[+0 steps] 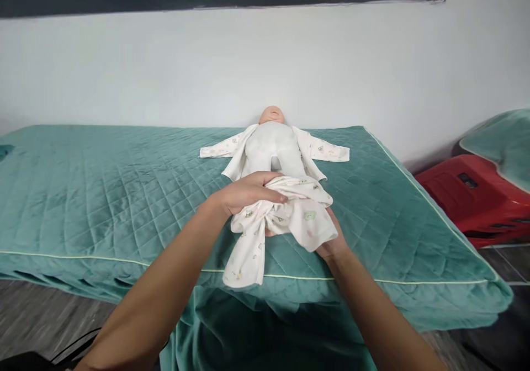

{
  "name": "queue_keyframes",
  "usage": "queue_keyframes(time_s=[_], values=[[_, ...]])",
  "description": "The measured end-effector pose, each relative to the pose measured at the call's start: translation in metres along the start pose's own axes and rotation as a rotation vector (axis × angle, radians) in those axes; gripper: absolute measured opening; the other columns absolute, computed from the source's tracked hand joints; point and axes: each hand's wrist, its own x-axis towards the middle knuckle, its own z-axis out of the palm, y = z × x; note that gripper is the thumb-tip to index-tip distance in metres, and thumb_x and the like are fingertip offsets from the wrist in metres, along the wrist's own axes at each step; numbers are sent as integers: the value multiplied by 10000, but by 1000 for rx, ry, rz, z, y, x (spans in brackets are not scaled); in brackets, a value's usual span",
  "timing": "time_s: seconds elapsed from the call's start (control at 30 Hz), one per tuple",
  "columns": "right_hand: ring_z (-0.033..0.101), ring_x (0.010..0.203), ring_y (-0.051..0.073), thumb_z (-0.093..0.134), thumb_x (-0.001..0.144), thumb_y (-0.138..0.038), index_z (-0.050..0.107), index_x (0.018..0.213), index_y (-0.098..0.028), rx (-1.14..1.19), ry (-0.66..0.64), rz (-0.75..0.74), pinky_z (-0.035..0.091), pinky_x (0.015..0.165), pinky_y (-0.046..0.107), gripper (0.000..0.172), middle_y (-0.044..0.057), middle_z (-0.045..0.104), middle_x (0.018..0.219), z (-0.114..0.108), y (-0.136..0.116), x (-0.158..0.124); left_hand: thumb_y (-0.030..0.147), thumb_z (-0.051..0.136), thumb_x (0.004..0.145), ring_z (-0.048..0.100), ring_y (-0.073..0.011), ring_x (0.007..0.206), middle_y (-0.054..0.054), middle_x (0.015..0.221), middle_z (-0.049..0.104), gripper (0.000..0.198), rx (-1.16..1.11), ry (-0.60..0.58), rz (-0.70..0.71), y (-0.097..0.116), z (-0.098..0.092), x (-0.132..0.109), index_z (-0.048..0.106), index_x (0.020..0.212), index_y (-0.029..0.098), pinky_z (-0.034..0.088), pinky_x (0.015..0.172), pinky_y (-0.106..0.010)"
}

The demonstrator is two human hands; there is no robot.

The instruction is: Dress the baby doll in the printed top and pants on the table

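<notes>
My left hand (250, 190) is closed on bunched white baby pants (308, 222) with a small print, its thumb lying over the fabric. One leg of the pants hangs toward the bed's front edge. From the right, my right hand (333, 243) grips the same pants from below; the cloth hides most of its fingers. Just beyond, a baby doll (273, 142) with a pale cloth body lies on its back, head toward the wall. An open, printed white baby top (329, 150) is spread at its sides, sleeves stretched outward. The pants cover the view of the doll's lower legs.
The doll lies on a bed with a green quilted cover (136, 194), its piped front edge close to me. A white wall (165, 67) rises behind. At the right stand a red plastic object (467, 194) and a green cushion-like item (501, 144).
</notes>
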Motion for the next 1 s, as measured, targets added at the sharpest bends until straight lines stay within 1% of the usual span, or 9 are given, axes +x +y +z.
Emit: queue_keyframes(time_s=[0.1,0.17,0.3,0.47,0.6,0.73,0.8,0.9,1.0], values=[[722,957,242,833,736,-404,704,1124,-280,5,16,35,572,896,400,427,23,772,1105,2,-2,9,245,743,738,679,-199,913,-28,953,739,273,112,230,87,-1,-5,9,735,999,164,507,800,-288],[698,1007,227,808,780,-414,699,1147,-272,-47,12,-11,544,935,379,409,18,758,1151,1,-3,20,246,696,742,665,-196,886,-13,922,727,235,208,358,139,0,-7,18,726,964,176,495,774,-285],[645,933,192,752,826,-414,706,1053,-237,-259,76,-110,509,867,329,291,5,745,1043,-9,-4,51,250,645,742,655,-210,889,-15,927,726,259,358,503,195,1,-14,37,720,981,186,483,757,-295],[544,733,150,682,780,-269,670,872,-213,-475,185,-137,444,701,275,108,-34,662,788,-23,-3,78,265,707,727,654,-212,945,-11,975,724,295,314,436,196,-16,-30,46,728,1010,184,478,795,-290],[574,767,166,628,759,-147,674,968,-238,-599,171,-190,461,721,287,232,-22,670,862,-19,-5,67,319,816,674,657,-211,938,-13,984,718,390,67,353,120,-37,-46,41,734,1030,185,485,810,-292],[607,1118,239,637,859,-195,643,1205,-277,-776,-27,-381,471,960,365,356,49,655,1215,1,-23,51,287,852,633,662,-198,936,-15,968,719,403,-68,358,154,-51,-57,37,746,1005,177,499,834,-291],[592,1171,267,683,876,-268,615,1285,-278,-902,-183,-420,466,977,386,414,72,636,1284,18,-37,55,281,856,638,665,-187,913,-15,958,723,397,-117,369,181,-55,-58,37,746,1005,176,506,819,-282],[645,929,244,772,843,-407,647,1233,-266,-1066,-371,-261,489,780,344,433,56,714,1095,46,-57,80,296,863,678,661,-158,842,-16,936,723,373,-204,346,232,-58,-55,39,736,1006,172,509,773,-260],[627,722,197,803,797,-520,682,955,-228,-1052,-549,-10,444,615,289,353,22,719,820,64,-65,113,377,813,776,631,-131,718,-6,815,693,324,-300,315,279,-59,-53,39,714,1005,171,504,703,-257]])
